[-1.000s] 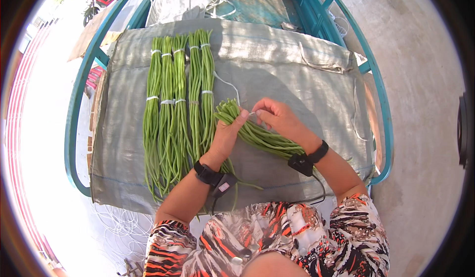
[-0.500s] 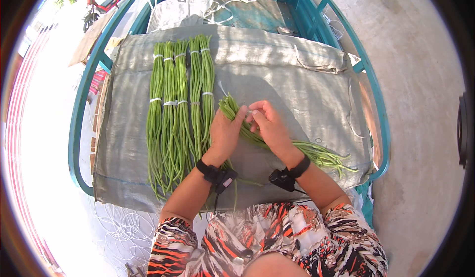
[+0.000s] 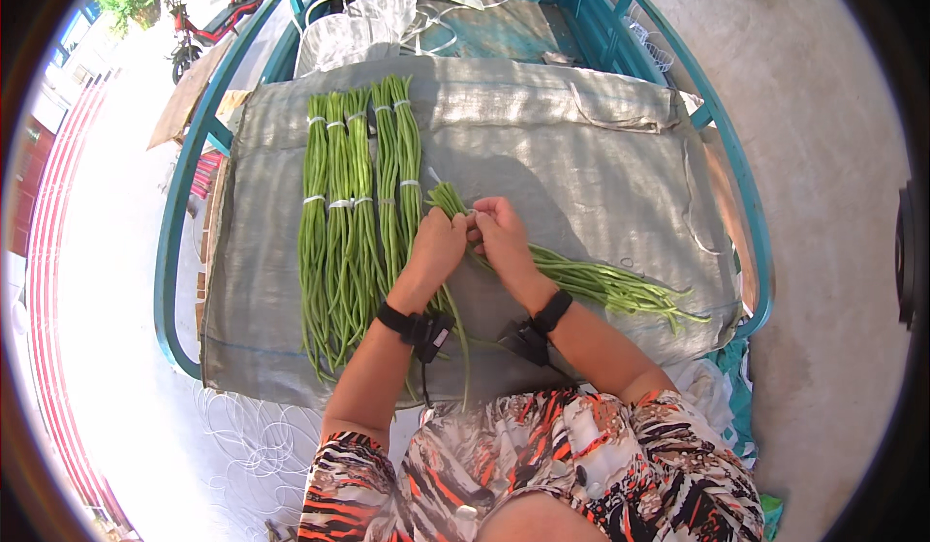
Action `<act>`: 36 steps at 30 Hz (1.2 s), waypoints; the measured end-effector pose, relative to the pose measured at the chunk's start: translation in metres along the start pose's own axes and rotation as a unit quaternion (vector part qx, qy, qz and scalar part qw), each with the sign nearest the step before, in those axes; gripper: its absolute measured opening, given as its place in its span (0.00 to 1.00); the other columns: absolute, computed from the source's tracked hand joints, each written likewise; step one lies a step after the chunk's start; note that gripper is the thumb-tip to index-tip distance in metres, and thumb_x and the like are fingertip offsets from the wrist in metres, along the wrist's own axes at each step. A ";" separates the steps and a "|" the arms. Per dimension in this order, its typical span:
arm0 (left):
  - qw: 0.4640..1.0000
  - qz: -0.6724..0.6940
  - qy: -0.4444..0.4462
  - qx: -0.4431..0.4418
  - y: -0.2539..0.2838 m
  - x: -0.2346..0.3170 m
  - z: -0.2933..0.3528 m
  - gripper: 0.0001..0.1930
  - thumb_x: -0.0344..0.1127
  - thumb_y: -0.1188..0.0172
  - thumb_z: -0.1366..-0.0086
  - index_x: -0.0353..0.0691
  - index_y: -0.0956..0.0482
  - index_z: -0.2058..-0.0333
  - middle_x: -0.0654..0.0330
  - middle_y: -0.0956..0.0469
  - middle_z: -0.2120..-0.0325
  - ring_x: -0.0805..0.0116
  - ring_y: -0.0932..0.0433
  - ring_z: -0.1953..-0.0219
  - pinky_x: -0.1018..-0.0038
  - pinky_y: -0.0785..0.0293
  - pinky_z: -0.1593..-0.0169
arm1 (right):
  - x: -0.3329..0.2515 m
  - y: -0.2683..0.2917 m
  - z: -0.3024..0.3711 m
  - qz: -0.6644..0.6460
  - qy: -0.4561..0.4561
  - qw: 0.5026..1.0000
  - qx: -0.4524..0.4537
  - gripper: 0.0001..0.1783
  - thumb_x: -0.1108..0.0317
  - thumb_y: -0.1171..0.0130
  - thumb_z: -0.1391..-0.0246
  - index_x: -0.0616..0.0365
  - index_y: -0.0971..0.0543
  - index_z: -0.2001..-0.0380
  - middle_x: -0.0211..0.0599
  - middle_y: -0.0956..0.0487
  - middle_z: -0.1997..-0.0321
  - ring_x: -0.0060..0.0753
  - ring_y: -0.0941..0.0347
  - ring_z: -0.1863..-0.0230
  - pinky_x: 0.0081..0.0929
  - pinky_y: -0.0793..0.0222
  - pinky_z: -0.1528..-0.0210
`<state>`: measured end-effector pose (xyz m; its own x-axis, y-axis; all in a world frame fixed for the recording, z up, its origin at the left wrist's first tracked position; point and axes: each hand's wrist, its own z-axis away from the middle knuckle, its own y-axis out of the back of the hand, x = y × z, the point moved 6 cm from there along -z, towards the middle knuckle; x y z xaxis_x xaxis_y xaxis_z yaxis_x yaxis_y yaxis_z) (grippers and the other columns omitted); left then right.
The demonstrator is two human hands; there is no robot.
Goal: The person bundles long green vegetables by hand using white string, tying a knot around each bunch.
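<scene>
A loose bundle of long green beans point(image 3: 610, 280) lies slantwise on the grey cloth, its cut ends at the upper left. My left hand point(image 3: 438, 251) is closed around the bundle near those ends. Beside it, my right hand point(image 3: 502, 242) pinches a thin white tie point(image 3: 472, 214) at the bundle; most of the tie is hidden by my fingers. The fingertips of both hands meet there. To the left, several bundles of long beans point(image 3: 334, 222) lie side by side, each bound with white bands point(image 3: 341, 204).
Grey woven cloth point(image 3: 620, 184) covers the surface in front of me. A teal metal rail point(image 3: 174, 251) frames the cart, whose bed holds a white bag point(image 3: 358, 29) at the back. Tangled white cord point(image 3: 254, 435) lies below at the left. A red scooter point(image 3: 218, 24) stands beyond.
My hands have drawn together, with the right fingers now against the left at the tie. The right hand has shifted slightly left, and the whole view has tilted a little.
</scene>
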<state>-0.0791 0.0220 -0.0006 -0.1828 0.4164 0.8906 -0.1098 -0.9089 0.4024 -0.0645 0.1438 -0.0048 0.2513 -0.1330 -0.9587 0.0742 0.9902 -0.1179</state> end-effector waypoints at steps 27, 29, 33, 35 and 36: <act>0.995 0.044 -0.087 0.001 0.013 0.039 0.008 0.13 0.36 0.52 0.40 0.31 0.24 0.70 0.59 0.23 0.74 0.74 0.29 0.73 0.78 0.35 0.69 | 0.017 -0.004 -0.008 -0.007 0.115 0.993 0.004 0.11 0.70 0.55 0.45 0.59 0.34 0.58 0.29 0.29 0.75 0.17 0.35 0.78 0.17 0.38 0.77; 0.989 0.089 -0.121 -0.015 0.010 0.040 0.008 0.11 0.33 0.52 0.40 0.30 0.24 0.69 0.58 0.24 0.75 0.73 0.28 0.73 0.77 0.34 0.69 | 0.016 -0.005 -0.006 -0.035 0.120 0.992 -0.016 0.12 0.70 0.55 0.45 0.59 0.34 0.57 0.27 0.30 0.76 0.16 0.36 0.79 0.16 0.39 0.78; 0.976 0.113 -0.146 -0.117 -0.005 0.041 0.012 0.08 0.26 0.50 0.44 0.30 0.24 0.69 0.55 0.25 0.77 0.68 0.25 0.74 0.70 0.30 0.71 | 0.006 -0.007 0.010 -0.087 0.130 0.987 -0.044 0.17 0.70 0.55 0.43 0.58 0.39 0.50 0.28 0.30 0.73 0.16 0.37 0.77 0.15 0.41 0.78; 0.972 0.049 -0.205 -0.100 -0.003 0.048 0.012 0.08 0.26 0.50 0.46 0.30 0.24 0.70 0.52 0.25 0.77 0.64 0.24 0.74 0.68 0.29 0.71 | 0.005 -0.005 0.010 -0.118 0.132 0.983 -0.055 0.20 0.71 0.55 0.42 0.58 0.41 0.47 0.30 0.29 0.70 0.16 0.36 0.74 0.15 0.40 0.76; 0.963 -0.022 -0.256 -0.084 -0.002 0.053 0.015 0.07 0.25 0.50 0.47 0.29 0.24 0.70 0.50 0.26 0.78 0.60 0.24 0.75 0.66 0.29 0.72 | 0.005 -0.005 0.011 -0.122 0.131 0.981 -0.070 0.21 0.71 0.56 0.41 0.57 0.43 0.45 0.30 0.29 0.70 0.17 0.36 0.74 0.15 0.40 0.76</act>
<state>-0.0739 0.0460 0.0491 0.3273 0.3493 0.8780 -0.2698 -0.8559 0.4411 -0.0526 0.1381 -0.0061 -0.0160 -0.3691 -0.9293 -0.0366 0.9290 -0.3683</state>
